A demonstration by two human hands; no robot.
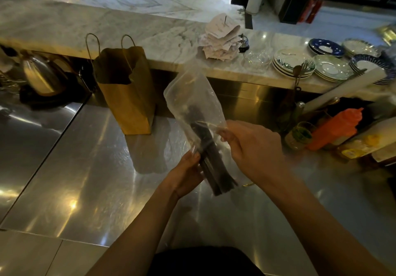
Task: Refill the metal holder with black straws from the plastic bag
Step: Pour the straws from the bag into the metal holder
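A clear plastic bag [190, 102] is held up over the steel counter [85, 179], its empty upper end pointing away from me. A bundle of black straws [211, 164] lies inside its lower half, the ends fanned out near my wrists. My left hand [186, 175] grips the bag and straws from the left side. My right hand [250, 149] pinches the bag's right edge a little higher up. I cannot pick out the metal holder with certainty; a tall metal container with utensils [296, 104] stands at the right.
A brown paper bag [126, 89] stands on the counter behind the plastic bag. A metal kettle [40, 76] sits at far left. The marble ledge carries a receipt spike [221, 36], a bell, glass dishes and plate stacks [293, 63]. An orange bottle [336, 127] and jars crowd the right.
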